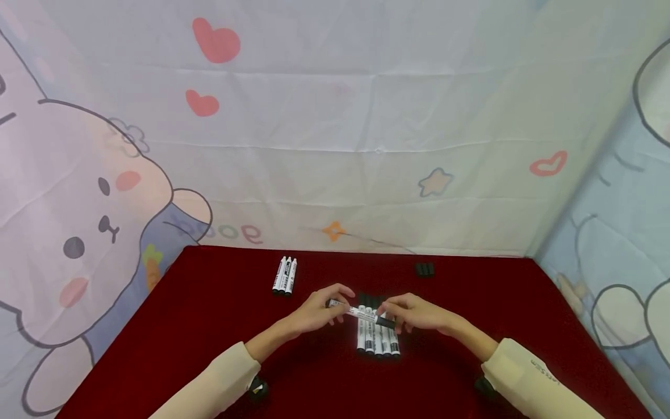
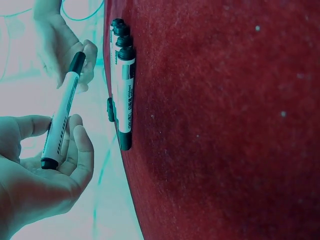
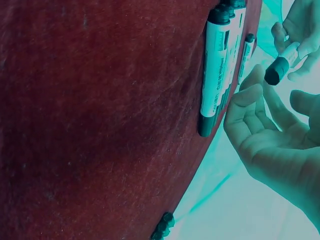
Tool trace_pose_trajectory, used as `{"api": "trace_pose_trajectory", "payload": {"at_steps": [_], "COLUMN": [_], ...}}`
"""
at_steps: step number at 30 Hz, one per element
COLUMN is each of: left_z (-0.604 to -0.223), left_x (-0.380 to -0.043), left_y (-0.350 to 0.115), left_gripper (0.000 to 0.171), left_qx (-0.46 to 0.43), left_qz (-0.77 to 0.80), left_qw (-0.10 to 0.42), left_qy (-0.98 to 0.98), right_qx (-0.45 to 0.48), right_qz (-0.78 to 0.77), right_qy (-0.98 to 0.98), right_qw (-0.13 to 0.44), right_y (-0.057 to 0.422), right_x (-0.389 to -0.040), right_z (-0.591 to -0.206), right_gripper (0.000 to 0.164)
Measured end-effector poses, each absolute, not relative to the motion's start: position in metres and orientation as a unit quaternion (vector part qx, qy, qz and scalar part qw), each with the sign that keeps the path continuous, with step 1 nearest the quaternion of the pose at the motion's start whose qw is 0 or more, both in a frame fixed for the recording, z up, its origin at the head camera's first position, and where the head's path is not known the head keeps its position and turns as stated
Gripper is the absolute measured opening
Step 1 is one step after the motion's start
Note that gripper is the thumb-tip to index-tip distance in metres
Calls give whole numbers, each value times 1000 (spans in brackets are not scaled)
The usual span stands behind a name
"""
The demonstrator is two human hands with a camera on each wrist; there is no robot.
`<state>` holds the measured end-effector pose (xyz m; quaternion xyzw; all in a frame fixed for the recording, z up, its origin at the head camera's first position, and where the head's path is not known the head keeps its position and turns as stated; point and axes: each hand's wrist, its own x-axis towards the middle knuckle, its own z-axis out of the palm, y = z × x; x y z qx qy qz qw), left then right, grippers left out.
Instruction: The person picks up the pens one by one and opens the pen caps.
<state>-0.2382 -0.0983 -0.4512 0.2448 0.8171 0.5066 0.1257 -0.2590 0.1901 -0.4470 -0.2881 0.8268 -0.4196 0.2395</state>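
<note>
A white whiteboard marker (image 1: 361,313) with a black cap is held in the air at a slant. My left hand (image 1: 320,308) pinches its rear part between thumb and fingers, plainly visible in the left wrist view (image 2: 61,115). Beside the capped end is my right hand (image 1: 416,312), its fingers loosely bent. In the right wrist view, a gap shows between the right hand's fingers (image 3: 245,95) and the black cap (image 3: 278,71). Below both hands lies a row of several capped white markers (image 1: 378,340), partly hidden by the held one.
Three white markers (image 1: 284,276) without caps lie side by side at the back left of the red cloth (image 1: 220,326). Small black caps (image 1: 424,269) sit together at the back right. A printed curtain (image 1: 377,128) hangs behind the table.
</note>
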Motion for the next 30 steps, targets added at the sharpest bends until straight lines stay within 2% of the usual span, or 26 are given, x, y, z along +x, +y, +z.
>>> {"api": "trace_pose_trajectory", "payload": {"at_steps": [8, 17, 24, 26, 30], "left_z": [-453, -456, -457, -458, -459], "left_x": [-240, -242, -241, -240, -238], "left_y": [-100, -93, -81, -80, -80], "left_gripper": [33, 27, 27, 27, 27], "left_qx": [247, 336, 364, 362, 366], "left_qz": [507, 427, 385, 376, 355], "left_qw": [132, 139, 102, 93, 77], "left_qy": [815, 828, 842, 848, 857], "right_qx": [-307, -329, -377, -370, -384], "right_qz": [-403, -410, -416, -416, -376], "right_qy": [817, 805, 782, 782, 795], "right_qw": [277, 275, 270, 280, 282], "right_y": [185, 179, 198, 193, 175], "right_x": [-256, -250, -298, -289, -249], "right_z": [-449, -445, -518, -506, -451], "right_gripper": [41, 44, 44, 44, 38]}}
